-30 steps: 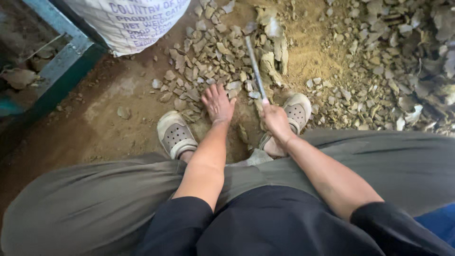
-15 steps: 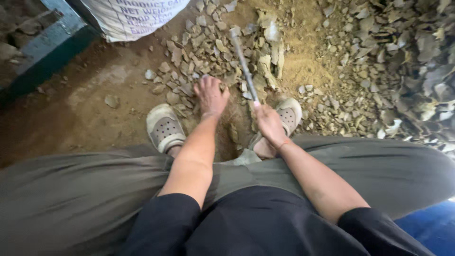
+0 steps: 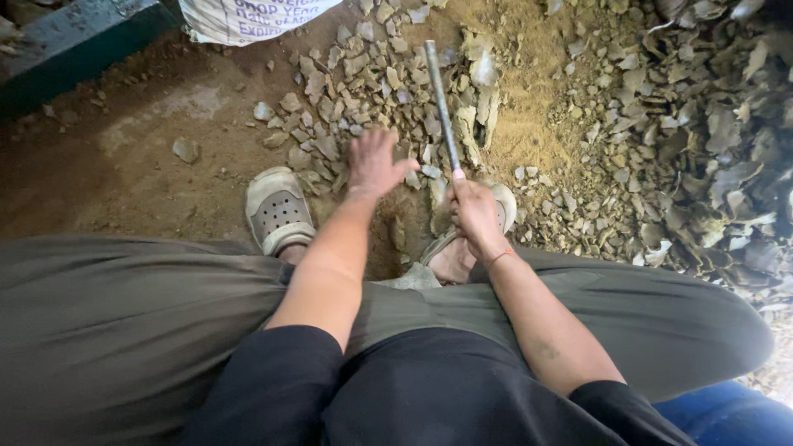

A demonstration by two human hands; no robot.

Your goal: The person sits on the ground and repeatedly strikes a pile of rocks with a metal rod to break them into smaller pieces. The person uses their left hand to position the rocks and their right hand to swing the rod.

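Since the earlier frame the metal rod (image 3: 441,103) has swung toward twelve o'clock in my closed right hand (image 3: 475,215) — my left hand (image 3: 373,163), fingers spread over the stone chips (image 3: 363,74) at eleven, risks being struck.

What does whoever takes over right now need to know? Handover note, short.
Right hand: shut on the metal rod, gripped at its near end, rod angled up and away over the stone pieces.
Left hand: open, fingers spread, palm down over the small stones between the two feet; contact unclear.
Left shoe and right shoe flank a dug hollow in the dirt.
Larger pile of flat shards lies to the right, white sack at top.
Done and left: cannot tell how much is broken or sorted.
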